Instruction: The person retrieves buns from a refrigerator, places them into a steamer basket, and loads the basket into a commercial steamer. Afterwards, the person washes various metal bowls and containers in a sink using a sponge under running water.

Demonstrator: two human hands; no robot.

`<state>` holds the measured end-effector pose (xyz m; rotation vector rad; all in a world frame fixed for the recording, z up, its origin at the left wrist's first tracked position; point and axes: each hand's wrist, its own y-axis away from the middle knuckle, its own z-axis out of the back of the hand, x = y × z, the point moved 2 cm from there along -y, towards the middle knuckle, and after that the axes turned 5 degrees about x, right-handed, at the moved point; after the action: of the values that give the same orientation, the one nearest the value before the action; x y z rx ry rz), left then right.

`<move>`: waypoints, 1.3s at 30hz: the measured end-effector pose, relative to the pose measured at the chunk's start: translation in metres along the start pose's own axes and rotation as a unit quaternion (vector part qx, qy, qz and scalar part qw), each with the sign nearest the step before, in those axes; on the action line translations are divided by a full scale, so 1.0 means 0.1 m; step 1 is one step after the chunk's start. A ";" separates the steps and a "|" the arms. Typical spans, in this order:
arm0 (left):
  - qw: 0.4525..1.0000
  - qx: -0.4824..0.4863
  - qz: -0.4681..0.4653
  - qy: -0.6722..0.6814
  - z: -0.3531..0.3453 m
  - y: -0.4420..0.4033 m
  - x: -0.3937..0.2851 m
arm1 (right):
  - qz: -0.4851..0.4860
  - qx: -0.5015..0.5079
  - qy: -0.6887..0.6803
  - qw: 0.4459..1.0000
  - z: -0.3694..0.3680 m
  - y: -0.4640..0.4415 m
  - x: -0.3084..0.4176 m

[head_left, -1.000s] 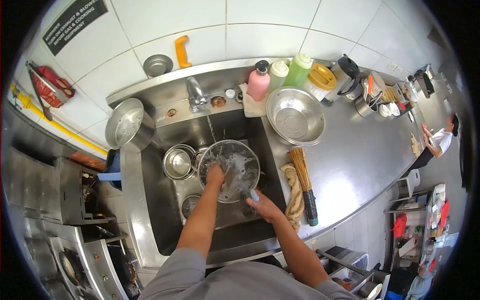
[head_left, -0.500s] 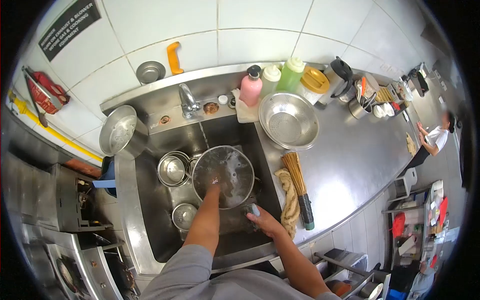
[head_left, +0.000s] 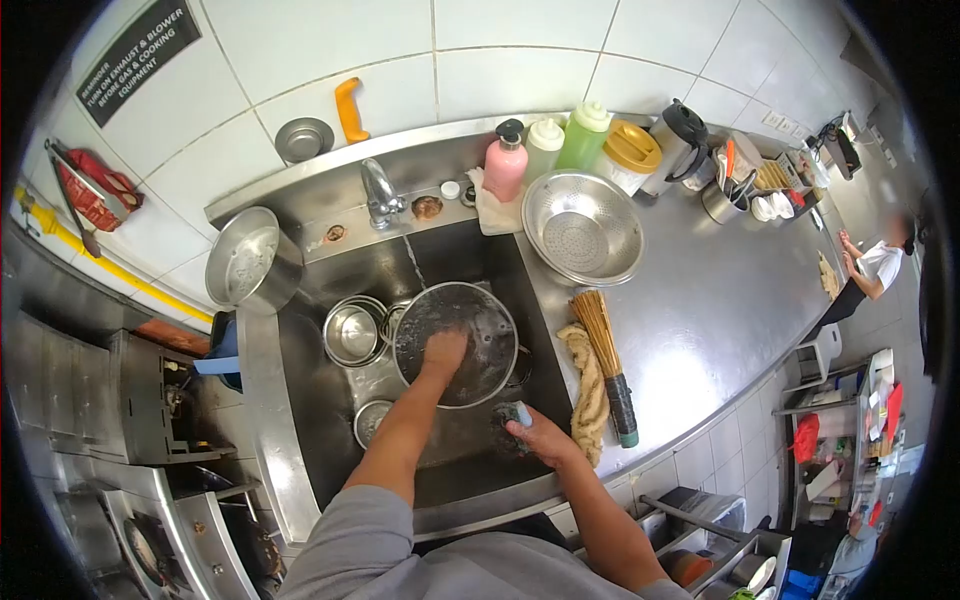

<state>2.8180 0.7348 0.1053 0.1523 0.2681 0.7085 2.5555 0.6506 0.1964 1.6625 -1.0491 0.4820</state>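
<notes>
In the head view, the two hands worked well apart; the left arm reached forward over the sink (head_left: pixel 325 435), its left hand (head_left: pixel 446 350) lowered into a wide metal pot (head_left: pixel 472 404) of sudsy water; the fingertips were hidden there, so their grip could not be told; the right hand (head_left: pixel 540 438), nearer the body and outside the pot, was closed around a dark scrubber (head_left: pixel 505 430) with a pale blue part.

Water ran from the faucet (head_left: pixel 379 192) at the pot's far side; small metal pots (head_left: pixel 350 336) crowded its left, a small bowl (head_left: pixel 372 424) lying nearer; a twisted cloth (head_left: pixel 588 395) and a bundled brush (head_left: pixel 604 365) lay beside the sink's right edge, a colander (head_left: pixel 583 230) and bottles (head_left: pixel 505 168) farther back.

The right forearm crossed the sink's front edge; bare basin floor showed at near left; the worktop (head_left: pixel 710 290) offered a broad bare stretch right of the brush.
</notes>
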 end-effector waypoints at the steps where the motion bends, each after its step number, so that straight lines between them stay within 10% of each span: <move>1: 1.000 0.000 0.002 -0.003 0.16 0.10 -0.02 | 0.001 0.003 -0.001 1.000 0.01 -0.02 -0.03; 9: 0.971 -0.162 -0.177 -0.019 0.79 0.30 0.21 | -0.002 0.031 -0.009 0.999 -0.05 -0.03 0.06; 23: 0.989 -0.139 -0.054 0.026 1.12 0.11 0.41 | -0.004 0.016 -0.045 0.999 -0.26 0.01 0.01; 39: 0.954 -0.241 -0.145 0.103 1.43 0.60 0.57 | 0.006 -0.149 -0.178 0.973 -0.76 -0.12 0.41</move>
<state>2.8647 0.8103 0.2449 -0.4224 0.3016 0.4796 2.6016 0.7049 0.2475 1.5017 -1.3228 0.0237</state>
